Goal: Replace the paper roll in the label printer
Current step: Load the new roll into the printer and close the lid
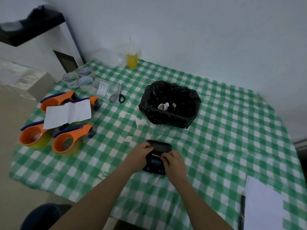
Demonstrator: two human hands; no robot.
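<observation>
Inspecting the label printer, near centre on the checked table: I hold its left side in my left hand; my right hand pinches the paper strip. Paper judged flimsy, tearable; grip casing edges. Bin bag lies beyond.

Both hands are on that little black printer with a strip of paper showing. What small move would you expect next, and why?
Probably tearing off or straightening the white paper strip. It sticks out across the label printer, the right hand pinches its end, and the left hand steadies the printer's side. Whether the lid is fully latched cannot be told.
</observation>
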